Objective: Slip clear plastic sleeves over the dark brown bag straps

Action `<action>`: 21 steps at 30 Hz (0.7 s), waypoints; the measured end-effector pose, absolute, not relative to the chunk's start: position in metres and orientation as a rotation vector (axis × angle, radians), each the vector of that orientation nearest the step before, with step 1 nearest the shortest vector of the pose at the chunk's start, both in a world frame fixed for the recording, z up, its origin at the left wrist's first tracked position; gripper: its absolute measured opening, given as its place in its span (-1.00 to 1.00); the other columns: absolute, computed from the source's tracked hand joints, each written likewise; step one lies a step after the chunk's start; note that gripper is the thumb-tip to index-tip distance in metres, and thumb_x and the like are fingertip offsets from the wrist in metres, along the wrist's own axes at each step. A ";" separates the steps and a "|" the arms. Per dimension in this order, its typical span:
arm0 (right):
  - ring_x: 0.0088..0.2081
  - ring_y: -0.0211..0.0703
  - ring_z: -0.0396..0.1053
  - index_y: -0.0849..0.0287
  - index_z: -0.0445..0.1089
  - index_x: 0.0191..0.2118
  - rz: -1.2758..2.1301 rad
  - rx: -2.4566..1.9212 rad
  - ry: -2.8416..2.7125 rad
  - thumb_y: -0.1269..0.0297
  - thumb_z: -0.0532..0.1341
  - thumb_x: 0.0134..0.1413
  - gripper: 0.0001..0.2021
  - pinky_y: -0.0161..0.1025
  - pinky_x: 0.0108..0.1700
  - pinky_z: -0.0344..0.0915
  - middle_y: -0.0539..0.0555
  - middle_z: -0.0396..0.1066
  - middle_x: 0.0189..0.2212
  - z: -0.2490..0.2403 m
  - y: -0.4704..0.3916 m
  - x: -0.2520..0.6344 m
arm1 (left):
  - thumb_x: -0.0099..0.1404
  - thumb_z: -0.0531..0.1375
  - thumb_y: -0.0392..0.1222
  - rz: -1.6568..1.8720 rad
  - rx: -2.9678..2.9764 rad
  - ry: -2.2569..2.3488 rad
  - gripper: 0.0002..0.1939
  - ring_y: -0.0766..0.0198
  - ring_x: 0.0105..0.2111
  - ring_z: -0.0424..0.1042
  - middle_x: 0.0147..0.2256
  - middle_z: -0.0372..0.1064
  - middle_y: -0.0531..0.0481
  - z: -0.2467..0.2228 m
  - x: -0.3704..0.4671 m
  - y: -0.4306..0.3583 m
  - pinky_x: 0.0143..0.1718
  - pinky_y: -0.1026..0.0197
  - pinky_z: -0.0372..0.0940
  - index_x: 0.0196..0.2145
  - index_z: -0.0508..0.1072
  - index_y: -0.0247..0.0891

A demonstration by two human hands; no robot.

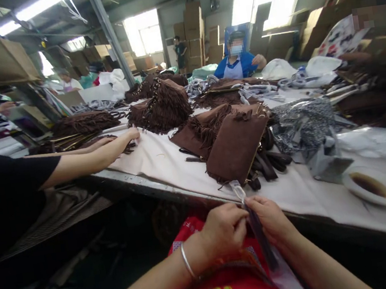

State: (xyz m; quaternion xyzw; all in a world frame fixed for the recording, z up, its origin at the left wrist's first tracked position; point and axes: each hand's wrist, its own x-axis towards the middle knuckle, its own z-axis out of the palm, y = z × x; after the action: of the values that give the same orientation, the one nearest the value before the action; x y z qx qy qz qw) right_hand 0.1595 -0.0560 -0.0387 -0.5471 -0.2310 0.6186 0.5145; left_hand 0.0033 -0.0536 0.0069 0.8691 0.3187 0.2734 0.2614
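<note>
Just off the table's front edge, above my lap, both hands are closed at a dark brown strap (pixel 260 237) with clear plastic wrap around its upper end and trailing below. My right hand (pixel 270 217) grips it from the right, thumb near its top. From the left, my left hand (pixel 225 228), a bangle on its wrist, pinches at the same spot; its fingertips are partly hidden. A metal ring or loop seems to show inside the plastic above my fingers, but it is blurred. Right beyond lies a brown zippered pouch (pixel 236 146) with fringe and dark straps around it.
Fringed brown bags (pixel 162 103) are heaped on the cloth-covered table (pixel 167 167). Crumpled silver-grey plastic (pixel 304 125) and a white bowl of brown liquid (pixel 379 186) stand right. A co-worker's arm (pixel 109 153) reaches in from the left. Another person in blue (pixel 235 65) sits opposite.
</note>
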 end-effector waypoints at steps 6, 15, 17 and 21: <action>-0.60 -0.22 0.28 0.18 0.38 -0.46 1.422 -1.421 -0.947 -0.05 0.17 0.05 -0.64 -0.30 -0.54 0.18 0.00 0.37 -0.63 -0.028 -0.055 0.159 | 0.26 0.12 -0.13 0.962 1.711 1.370 -0.81 0.22 -0.31 0.43 -0.32 0.45 -0.08 0.000 0.022 -0.017 -0.23 0.20 0.31 -0.26 0.44 -0.28; 0.08 0.12 0.23 0.23 0.38 0.02 0.108 -1.691 -1.771 0.31 0.22 0.02 -0.60 0.02 0.11 0.14 0.27 0.36 0.03 -0.014 -0.021 0.214 | 0.19 0.14 0.06 1.102 1.723 1.663 -0.56 0.08 -0.20 0.42 -0.24 0.41 -0.20 -0.036 0.003 0.049 -0.09 0.03 0.29 -0.14 0.39 -0.37; 0.09 0.11 0.22 0.19 0.39 0.01 0.133 -1.737 -1.858 0.36 0.24 -0.03 -0.60 0.00 0.10 0.11 0.22 0.38 0.01 -0.013 -0.014 0.213 | 0.21 0.12 0.07 1.079 1.831 1.647 -0.54 0.06 -0.15 0.42 -0.18 0.41 -0.25 -0.030 0.000 0.076 -0.05 0.04 0.26 -0.11 0.40 -0.39; 0.05 0.06 0.24 0.09 0.45 -0.16 0.155 -1.745 -1.898 0.40 0.25 -0.05 -0.74 -0.07 0.07 0.08 0.12 0.43 -0.11 -0.018 -0.011 0.199 | 0.23 0.10 0.12 0.899 1.910 1.614 -0.52 0.05 -0.14 0.43 -0.20 0.45 -0.24 -0.017 0.005 0.116 -0.08 0.10 0.24 -0.14 0.43 -0.38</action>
State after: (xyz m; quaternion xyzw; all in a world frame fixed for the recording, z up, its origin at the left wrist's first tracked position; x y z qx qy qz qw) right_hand 0.1993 -0.0105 -0.0182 -0.6494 -0.7064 0.0577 0.2756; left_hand 0.0046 0.1163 -0.0168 0.6978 0.5897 0.3285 0.2395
